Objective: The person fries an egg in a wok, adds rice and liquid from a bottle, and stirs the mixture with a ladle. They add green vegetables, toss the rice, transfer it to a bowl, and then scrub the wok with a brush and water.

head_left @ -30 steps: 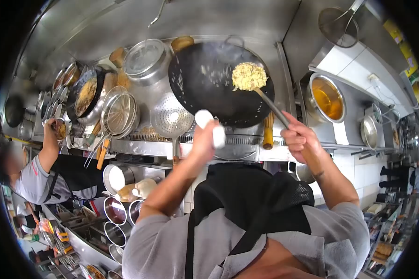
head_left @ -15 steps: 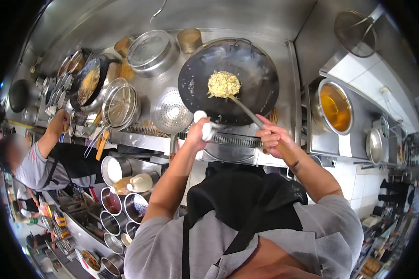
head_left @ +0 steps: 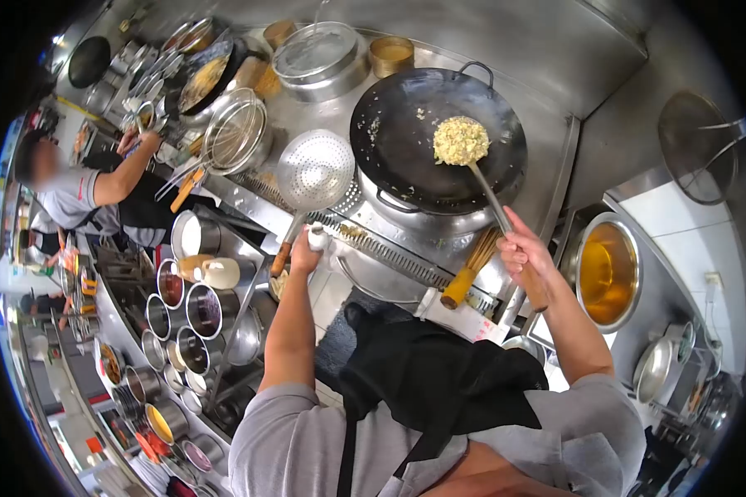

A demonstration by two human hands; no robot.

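Observation:
My right hand (head_left: pixel 525 252) is closed round the handle of a ladle (head_left: pixel 493 199), whose bowl, heaped with fried rice (head_left: pixel 461 140), is over the dark wok (head_left: pixel 398 141). Bits of rice stick to the wok's inner surface. My left hand (head_left: pixel 306 253) is closed on a white cloth (head_left: pixel 317 238), near the wooden handle (head_left: pixel 281 258) of a perforated strainer (head_left: pixel 315 170). The left hand is away from the wok, whose near loop handle shows bare.
A bamboo brush (head_left: pixel 472 269) lies at the stove's front edge. On the right stands a bowl of orange liquid (head_left: pixel 608 273). Pots of sauces (head_left: pixel 205 311) and a co-worker (head_left: pixel 91 195) are at the left. A lidded pot (head_left: pixel 319 62) is behind the strainer.
The view has turned and shifted. My left hand with the cloth has moved left, from the wok's near edge towards the strainer's handle. The heaped ladle is now nearer the wok's right side.

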